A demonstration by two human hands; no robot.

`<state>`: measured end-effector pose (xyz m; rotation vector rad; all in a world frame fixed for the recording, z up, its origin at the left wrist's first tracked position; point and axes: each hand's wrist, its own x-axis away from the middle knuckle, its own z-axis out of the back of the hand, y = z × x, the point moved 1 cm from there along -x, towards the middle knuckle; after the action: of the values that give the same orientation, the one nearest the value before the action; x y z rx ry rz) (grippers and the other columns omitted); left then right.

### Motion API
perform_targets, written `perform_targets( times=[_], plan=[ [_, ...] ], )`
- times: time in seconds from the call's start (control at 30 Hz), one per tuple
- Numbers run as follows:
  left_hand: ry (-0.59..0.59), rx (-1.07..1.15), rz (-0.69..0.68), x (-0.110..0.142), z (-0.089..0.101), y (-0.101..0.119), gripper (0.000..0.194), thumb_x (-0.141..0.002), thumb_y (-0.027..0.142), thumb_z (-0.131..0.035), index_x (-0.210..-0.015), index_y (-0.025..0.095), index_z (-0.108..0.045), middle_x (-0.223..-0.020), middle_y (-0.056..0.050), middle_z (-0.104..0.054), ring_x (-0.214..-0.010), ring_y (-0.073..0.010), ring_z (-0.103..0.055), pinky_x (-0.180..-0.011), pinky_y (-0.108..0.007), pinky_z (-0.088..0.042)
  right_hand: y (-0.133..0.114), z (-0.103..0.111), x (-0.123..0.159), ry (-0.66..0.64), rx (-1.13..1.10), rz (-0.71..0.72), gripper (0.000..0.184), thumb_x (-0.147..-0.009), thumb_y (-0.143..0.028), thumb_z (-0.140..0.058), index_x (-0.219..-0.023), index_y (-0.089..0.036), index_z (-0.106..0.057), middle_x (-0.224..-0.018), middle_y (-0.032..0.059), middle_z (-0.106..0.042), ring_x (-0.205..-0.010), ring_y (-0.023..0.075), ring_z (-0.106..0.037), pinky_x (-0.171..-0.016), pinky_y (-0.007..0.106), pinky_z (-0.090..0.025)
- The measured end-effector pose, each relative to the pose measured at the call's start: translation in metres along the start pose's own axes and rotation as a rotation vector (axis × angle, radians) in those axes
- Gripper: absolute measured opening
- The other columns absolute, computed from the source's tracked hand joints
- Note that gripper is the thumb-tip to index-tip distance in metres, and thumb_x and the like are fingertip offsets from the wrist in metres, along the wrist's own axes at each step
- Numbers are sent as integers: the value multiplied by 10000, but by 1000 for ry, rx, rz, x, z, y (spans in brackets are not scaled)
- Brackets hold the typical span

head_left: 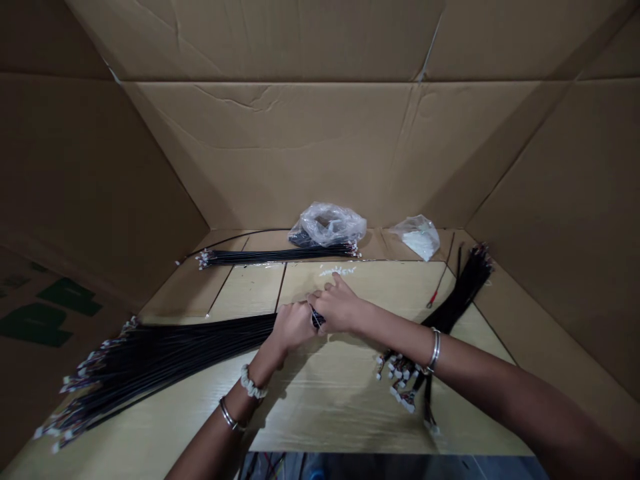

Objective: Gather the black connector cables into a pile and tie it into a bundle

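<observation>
A thick bundle of black cables [200, 343] lies across the left of the table, its white connectors fanned out at the far left. My left hand [295, 325] is closed around the bundle's right end. Right beside it, my right hand [336, 307] is curled over the same end, with one finger sticking up. Between the hands a short dark stretch of the bundle shows, crossed by a thin pale strand whose kind I cannot make out. The fingers hide the rest of this end.
Another black cable bundle [463, 283] lies under my right forearm. At the back are a narrower cable bundle [280, 255], a clear plastic bag [330, 225] and a small bag with white contents [420, 239]. A red-tipped lead [434, 297] lies right. Cardboard walls [310, 147] enclose the table.
</observation>
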<state>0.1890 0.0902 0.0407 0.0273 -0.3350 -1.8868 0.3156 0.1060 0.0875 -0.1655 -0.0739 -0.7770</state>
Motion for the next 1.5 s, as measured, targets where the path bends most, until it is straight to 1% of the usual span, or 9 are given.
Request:
perform_targets(
  times=[0.13, 0.37, 0.67, 0.87, 1.0, 1.1, 1.2, 1.37, 1.5],
  plan=[
    [9, 31, 13, -1, 0, -3, 373, -749, 397, -625, -1015, 145, -694, -975, -168, -756, -887, -331, -713, -740, -346, -490, -2, 0, 0, -55, 55, -31, 576, -673, -283, -825, -1190, -120, -628, -1073, 195, -723, -990, 355, -670, -1073, 608, -241],
    [52, 92, 15, 1, 1, -7, 375, -782, 325, -602, -1102, 133, -637, -1030, -165, -742, -958, -335, -705, -796, -354, -498, 0, -9, -5, -1, 131, 7, 446, -766, -162, -683, -1190, -54, -600, -1060, 216, -711, -1004, 343, -651, -1098, 572, -219],
    [132, 210, -78, 1, 1, -14, 540, -732, 225, -680, -1241, 134, -524, -1309, -171, -626, -1245, -307, -565, -1079, -430, -399, 8, -4, -12, 93, 97, 32, 417, -731, -297, -750, -1082, -86, -667, -1008, 198, -720, -1085, 365, -580, -1085, 542, -216],
    [293, 597, -172, 8, 15, -48, 458, -782, 315, -654, -1185, 193, -475, -1231, -114, -648, -1184, -237, -606, -1040, -409, -449, 17, -2, -10, -72, 137, -31, 380, -793, -330, -692, -1118, -134, -669, -1054, 161, -725, -1125, 345, -562, -1062, 523, -231],
    [121, 278, -72, 10, 17, -51, 608, -691, 318, -755, -1232, 207, -502, -1278, -117, -642, -1191, -285, -604, -1008, -404, -464, 26, -6, -9, -75, 96, -37, 339, -796, -350, -672, -1067, -146, -675, -1041, 147, -728, -1126, 340, -556, -1036, 507, -247],
    [9, 36, 7, 6, 7, -41, 479, -718, 263, -722, -1168, 176, -580, -1188, -152, -685, -1121, -327, -644, -952, -412, -480, 29, -7, -9, -73, 82, -22, 311, -799, -349, -662, -1037, -151, -678, -1003, 127, -733, -1097, 336, -565, -1033, 525, -244],
    [-5, -24, 66, 0, -2, -33, 367, -787, 231, -632, -1142, 142, -599, -1079, -191, -712, -1020, -348, -685, -870, -426, -500, 28, -8, -8, -67, 105, -1, 336, -798, -360, -674, -1064, -155, -681, -1017, 124, -733, -1106, 337, -556, -1065, 568, -205],
    [-42, -76, 67, -3, -4, -32, 400, -823, 258, -610, -1205, 143, -577, -1080, -190, -717, -1028, -340, -684, -863, -402, -493, 17, -7, -10, -49, 266, 52, 480, -753, -461, -748, -1110, -146, -691, -1042, 138, -730, -1158, 360, -517, -1119, 633, -77],
    [-47, -83, 70, -3, 0, -31, 464, -822, 285, -623, -1252, 131, -545, -1126, -200, -708, -1041, -342, -683, -858, -390, -491, 4, -9, -20, -29, 345, 98, 661, -683, -610, -767, -1141, -139, -689, -1025, 154, -734, -1162, 387, -497, -1116, 663, -87]
  ],
)
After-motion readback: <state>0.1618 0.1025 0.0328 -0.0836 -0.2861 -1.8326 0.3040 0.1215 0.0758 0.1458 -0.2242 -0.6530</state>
